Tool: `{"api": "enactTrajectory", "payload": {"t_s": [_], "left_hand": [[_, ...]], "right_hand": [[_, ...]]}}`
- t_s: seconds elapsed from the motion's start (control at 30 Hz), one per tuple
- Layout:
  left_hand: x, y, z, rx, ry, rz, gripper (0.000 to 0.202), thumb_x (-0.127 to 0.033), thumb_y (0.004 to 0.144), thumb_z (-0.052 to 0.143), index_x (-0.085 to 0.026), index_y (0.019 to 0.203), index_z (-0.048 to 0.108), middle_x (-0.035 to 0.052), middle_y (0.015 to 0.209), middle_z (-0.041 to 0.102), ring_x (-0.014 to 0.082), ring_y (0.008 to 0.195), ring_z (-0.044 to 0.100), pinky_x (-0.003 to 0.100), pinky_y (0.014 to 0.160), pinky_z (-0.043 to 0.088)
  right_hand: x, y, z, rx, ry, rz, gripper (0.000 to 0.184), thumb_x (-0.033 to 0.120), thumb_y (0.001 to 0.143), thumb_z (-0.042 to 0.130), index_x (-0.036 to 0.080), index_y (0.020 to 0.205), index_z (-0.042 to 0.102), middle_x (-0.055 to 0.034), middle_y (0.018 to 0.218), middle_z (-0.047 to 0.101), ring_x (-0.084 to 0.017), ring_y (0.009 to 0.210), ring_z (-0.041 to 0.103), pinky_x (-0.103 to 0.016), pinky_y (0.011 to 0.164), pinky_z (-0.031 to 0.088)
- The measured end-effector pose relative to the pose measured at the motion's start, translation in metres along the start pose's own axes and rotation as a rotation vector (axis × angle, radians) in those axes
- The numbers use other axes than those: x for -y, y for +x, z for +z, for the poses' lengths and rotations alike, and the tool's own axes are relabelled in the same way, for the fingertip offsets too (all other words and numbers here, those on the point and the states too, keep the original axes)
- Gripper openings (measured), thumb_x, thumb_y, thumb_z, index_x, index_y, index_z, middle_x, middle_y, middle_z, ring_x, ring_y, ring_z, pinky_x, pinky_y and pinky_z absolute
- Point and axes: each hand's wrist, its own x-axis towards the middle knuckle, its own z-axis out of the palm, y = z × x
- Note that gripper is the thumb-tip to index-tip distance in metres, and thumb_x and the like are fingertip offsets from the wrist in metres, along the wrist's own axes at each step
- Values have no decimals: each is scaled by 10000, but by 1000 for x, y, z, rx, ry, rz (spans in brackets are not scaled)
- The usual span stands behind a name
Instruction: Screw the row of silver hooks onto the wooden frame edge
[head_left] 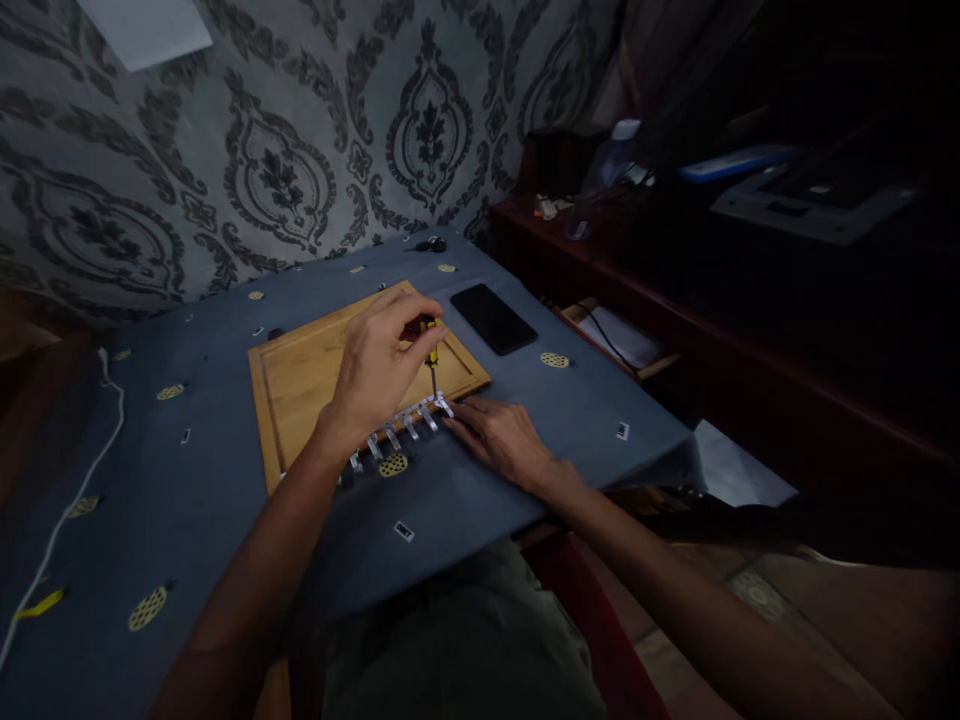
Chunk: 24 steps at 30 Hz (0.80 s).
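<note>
The left hand [382, 365] pinches a small screwdriver [432, 352] by its yellow-and-black handle, fingertips closed round the top so the tool can be twisted and pushed down at once; the shaft stands near upright, long axis vertical, tip pointing down onto the right end of a metal strip [401, 432]. The strip lies along the near edge of a wooden board [300, 380] on the blue-covered desk [187, 480], its long axis running from lower left to upper right; it looks like a row of small terminals, though the dim light leaves that unsure. The right hand [501, 438] lies flat, fingers together, tips pressing the strip's right end, likely to stop it sliding or turning under the tool; a dark phone [493, 318] rests just beyond the board's right corner, apart from both hands.
</note>
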Motion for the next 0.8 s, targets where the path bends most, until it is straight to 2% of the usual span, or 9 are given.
{"api": "enactTrajectory", "payload": {"t_s": [0.23,0.6,0.8], "left_hand": [[-1,0,1,-27,27,0,96,-96,840,706,-181,876,729,2,854,697,118,739,631,241,711,536],[-2,1,-5,34,15,-20,165,-70,874,633,-189,918,738,16,902,744,140,823,689,261,763,546],[-2,2,-3,49,-4,-29,106,-100,859,694,-187,912,725,15,918,734,120,762,660,242,729,539]], "right_hand": [[0,0,0,-3,-5,-2,325,370,1078,472,207,1224,713,-76,956,767,-189,825,708,-273,624,365],[-1,0,1,3,10,-13,367,373,1090,416,190,1187,719,-78,920,753,-181,786,680,-282,621,350],[1,0,-1,-2,0,-8,378,379,1089,407,191,1172,724,-81,917,755,-182,802,685,-279,624,355]]}}
